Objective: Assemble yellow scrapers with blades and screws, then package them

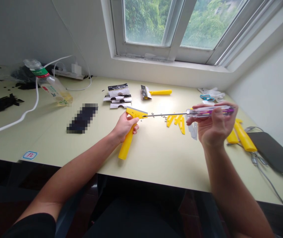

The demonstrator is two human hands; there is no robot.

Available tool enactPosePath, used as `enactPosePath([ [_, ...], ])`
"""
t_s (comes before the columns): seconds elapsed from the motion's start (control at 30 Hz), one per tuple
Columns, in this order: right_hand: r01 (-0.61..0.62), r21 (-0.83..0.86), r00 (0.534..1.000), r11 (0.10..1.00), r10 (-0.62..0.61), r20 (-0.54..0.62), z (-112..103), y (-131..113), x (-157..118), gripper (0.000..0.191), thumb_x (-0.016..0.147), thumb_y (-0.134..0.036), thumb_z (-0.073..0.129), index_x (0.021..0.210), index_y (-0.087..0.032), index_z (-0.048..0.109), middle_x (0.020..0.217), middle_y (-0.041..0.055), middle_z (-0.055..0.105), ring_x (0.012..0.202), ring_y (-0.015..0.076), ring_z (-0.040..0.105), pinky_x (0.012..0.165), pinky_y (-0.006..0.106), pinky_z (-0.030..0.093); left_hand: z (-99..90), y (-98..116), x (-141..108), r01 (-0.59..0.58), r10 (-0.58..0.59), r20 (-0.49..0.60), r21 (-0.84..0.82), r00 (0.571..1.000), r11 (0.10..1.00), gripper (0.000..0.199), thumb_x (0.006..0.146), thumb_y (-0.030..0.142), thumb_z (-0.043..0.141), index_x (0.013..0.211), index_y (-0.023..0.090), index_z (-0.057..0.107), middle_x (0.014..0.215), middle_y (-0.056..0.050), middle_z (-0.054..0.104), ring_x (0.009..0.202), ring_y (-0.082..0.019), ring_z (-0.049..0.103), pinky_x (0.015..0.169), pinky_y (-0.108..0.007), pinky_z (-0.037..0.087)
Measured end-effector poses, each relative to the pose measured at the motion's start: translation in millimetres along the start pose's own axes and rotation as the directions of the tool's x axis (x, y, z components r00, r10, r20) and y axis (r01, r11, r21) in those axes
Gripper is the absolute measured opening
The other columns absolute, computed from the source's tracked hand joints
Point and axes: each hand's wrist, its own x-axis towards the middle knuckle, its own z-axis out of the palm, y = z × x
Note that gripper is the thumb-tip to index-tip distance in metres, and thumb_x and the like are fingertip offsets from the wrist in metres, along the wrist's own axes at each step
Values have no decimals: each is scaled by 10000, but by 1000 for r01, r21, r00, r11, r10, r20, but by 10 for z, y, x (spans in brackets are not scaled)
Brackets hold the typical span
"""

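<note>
the left hand (127, 128) is gripping a scraper (125, 147), the right hand (217, 127) a driver (166, 114), fingers clamped, while a sleeved scraper (160, 92) is seemingly lying finished, plates (182, 127) unfitted.

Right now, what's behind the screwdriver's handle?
Blue loops and crumpled white stuff show beyond the handle. Whatever the right grip covers there can't be seen.

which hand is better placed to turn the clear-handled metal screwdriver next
Probably right: the right hand grips the screwdriver; the left hand holds the yellow T-shaped plastic scraper at the screwdriver's tip.
</note>
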Motion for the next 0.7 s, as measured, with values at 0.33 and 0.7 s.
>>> enactPosePath([
  [0.33,119,12,972,993,-119,203,-63,-92,-24,271,881,-355,670,1083,-336,491,962,33,706,852,270,736,570,418,601,-9,-11,25,-57,59,-41,50,997,997,385,713,198,740,969,215,454,873,19,563,463,-40,492,390,-194,368],
  [0.7,205,-265,958,942,-137,253,-280,-114,67,316,766,-269,816,1011,-260,616,838,-2,714,692,213,735,583,342,619,-30,10,40,-151,174,-102,205,979,967,279,766,180,653,984,207,481,982,-11,584,437,-29,498,363,-199,381],
])
